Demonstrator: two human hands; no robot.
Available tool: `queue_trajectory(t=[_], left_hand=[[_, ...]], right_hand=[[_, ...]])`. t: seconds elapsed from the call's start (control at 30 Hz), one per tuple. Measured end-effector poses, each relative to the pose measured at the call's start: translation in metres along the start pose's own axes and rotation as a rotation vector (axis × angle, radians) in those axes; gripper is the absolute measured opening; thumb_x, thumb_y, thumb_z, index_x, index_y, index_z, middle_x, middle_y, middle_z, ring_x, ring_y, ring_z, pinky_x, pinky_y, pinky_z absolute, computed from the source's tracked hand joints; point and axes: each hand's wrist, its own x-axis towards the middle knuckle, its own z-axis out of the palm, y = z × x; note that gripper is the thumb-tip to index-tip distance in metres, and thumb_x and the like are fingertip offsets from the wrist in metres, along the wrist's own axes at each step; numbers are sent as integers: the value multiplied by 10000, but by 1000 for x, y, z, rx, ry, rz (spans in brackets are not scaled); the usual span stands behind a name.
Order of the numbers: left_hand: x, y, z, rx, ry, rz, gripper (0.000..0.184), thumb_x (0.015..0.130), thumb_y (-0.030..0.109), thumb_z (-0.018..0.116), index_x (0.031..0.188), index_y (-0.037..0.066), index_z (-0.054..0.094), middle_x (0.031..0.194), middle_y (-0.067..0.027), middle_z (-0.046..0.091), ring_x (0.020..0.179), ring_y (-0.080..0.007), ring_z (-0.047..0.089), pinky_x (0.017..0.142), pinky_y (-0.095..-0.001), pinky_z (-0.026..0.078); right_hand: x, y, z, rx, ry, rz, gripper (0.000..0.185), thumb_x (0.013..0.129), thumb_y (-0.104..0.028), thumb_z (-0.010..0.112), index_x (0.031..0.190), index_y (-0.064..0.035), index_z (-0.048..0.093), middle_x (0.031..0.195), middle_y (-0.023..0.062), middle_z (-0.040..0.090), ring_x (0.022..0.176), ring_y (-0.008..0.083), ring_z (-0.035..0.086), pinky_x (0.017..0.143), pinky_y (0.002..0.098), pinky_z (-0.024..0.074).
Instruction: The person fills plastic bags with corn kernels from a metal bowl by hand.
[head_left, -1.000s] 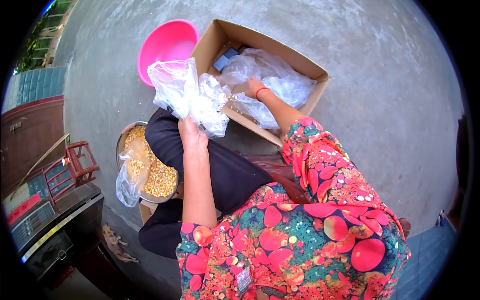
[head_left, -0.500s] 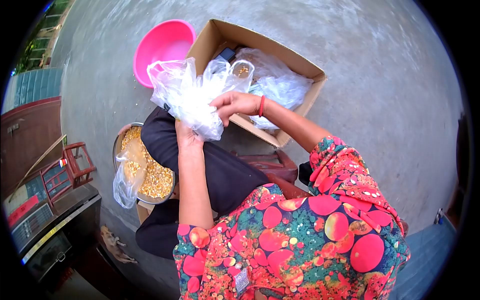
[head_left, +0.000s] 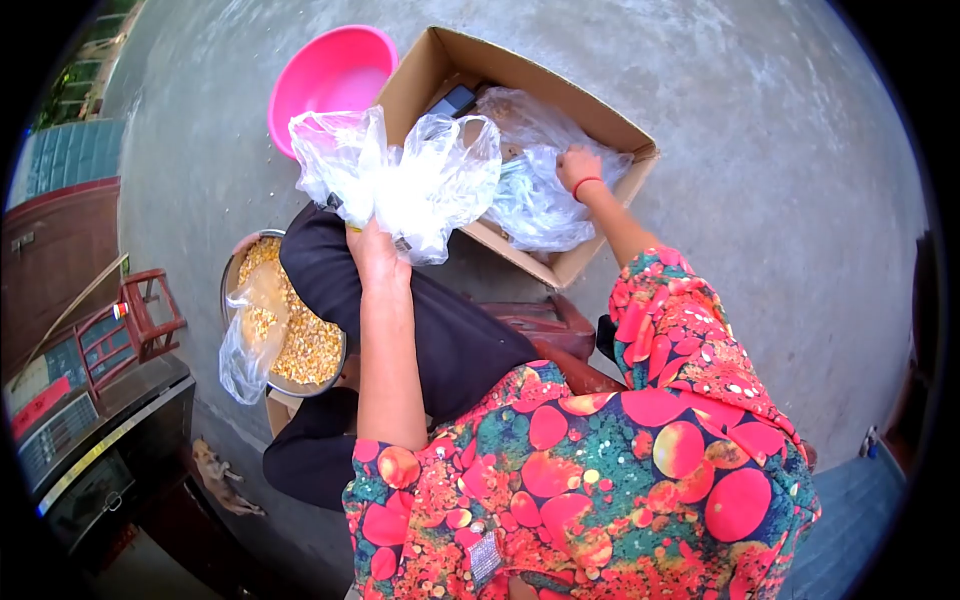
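Observation:
A bunch of clear plastic bags (head_left: pixel 430 190) is gripped in my left hand (head_left: pixel 377 250), above my dark-trousered knee. Inside the cardboard box (head_left: pixel 610 125), my right hand (head_left: pixel 577 168), with a red band at its wrist, has its fingers closed at the crumpled plastic bags (head_left: pixel 540 205). A dark blue object (head_left: pixel 455 100) lies in the box's far left corner. To the left, a metal bowl (head_left: pixel 226 275) holds corn kernels (head_left: pixel 308 345), with another clear bag (head_left: pixel 250 355) lying over its edge.
Behind the held bags stands a pink basin (head_left: pixel 335 75). A red wooden stool (head_left: pixel 150 315) is at the far left, near a dark cabinet (head_left: pixel 110 470). A small animal (head_left: pixel 222 478) lies on the floor at the lower left.
My right hand first came from the box to the bags in my left hand, then went back into the box. The held bags have spread out to the right.

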Motion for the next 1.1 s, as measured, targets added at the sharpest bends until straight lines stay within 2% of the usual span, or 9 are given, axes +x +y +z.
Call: queue_trajectory(t=[0.07, 0.13, 0.27, 0.4, 0.57, 0.73, 1.0, 1.03, 1.1], left_hand=[[1, -1, -1, 35, 22, 8, 441, 788, -6, 576, 1206, -1, 439, 1124, -88, 539, 963, -197, 565, 786, -317, 475], [3, -3, -2, 68, 41, 15, 429, 792, -4, 569, 1202, 0, 442, 1127, -87, 538, 970, -196, 562, 794, -315, 469], [5, -4, -3, 49, 45, 4, 404, 804, 18, 568, 1188, -2, 448, 1123, -89, 539, 978, -198, 556, 796, -332, 472], [-4, 5, 9, -125, -174, -222, 410, 811, 53, 586, 1192, -3, 444, 1104, -90, 539, 962, -190, 559, 778, -329, 485], [-5, 8, 14, -52, -195, -152, 427, 790, 39, 614, 1180, -22, 452, 1053, -86, 560, 890, -174, 584, 730, -302, 503], [-2, 2, 6, -8, 3, 52, 445, 740, -41, 631, 1157, -38, 474, 1061, -97, 573, 886, -189, 600, 733, -309, 510], [3, -1, -1, 61, 97, 34, 440, 766, -43, 578, 1185, -30, 445, 1125, -114, 543, 976, -218, 573, 803, -320, 482], [3, -1, 1, 63, 85, 40, 437, 770, -39, 572, 1187, -28, 444, 1128, -114, 542, 980, -220, 571, 810, -321, 477], [2, 3, 3, 72, 80, 47, 434, 773, -36, 567, 1189, -26, 442, 1130, -114, 541, 985, -221, 569, 817, -321, 473]], right_hand=[[12, 4, -24, 68, -12, 53, 130, 773, -197, 579, 820, -102, 654, 845, 61, 605, 870, 195, 568, 753, 379, 456], [44, 23, -35, 920, -390, 2, 191, 845, -254, 549, 840, -91, 649, 793, -24, 601, 788, 93, 556, 758, 295, 448], [21, -32, -132, 1637, -615, -170, 193, 885, -209, 535, 938, -38, 605, 800, -50, 579, 707, 27, 502, 632, 196, 417], [-3, -114, -165, 1210, -449, -473, 186, 867, -151, 525, 971, -8, 585, 841, -29, 582, 771, 21, 512, 678, 198, 433], [-33, -173, -166, 1306, -747, -804, 263, 826, -112, 537, 1056, 13, 566, 952, 22, 599, 860, 50, 505, 777, 217, 415], [-6, -133, -151, 1606, -550, -415, 220, 837, -127, 509, 1005, -28, 611, 882, 34, 616, 773, 99, 583, 666, 246, 496], [-14, -32, 17, 199, -475, -400, 197, 664, -223, 638, 850, -198, 700, 888, 83, 666, 865, 240, 615, 798, 340, 471], [-25, -18, 50, 107, -200, -390, 198, 661, -208, 629, 842, -171, 700, 873, 108, 663, 874, 255, 613, 780, 368, 478], [-12, -2, 49, 218, -307, -272, 196, 665, -215, 631, 839, -156, 700, 865, 109, 663, 880, 237, 611, 789, 357, 471]])
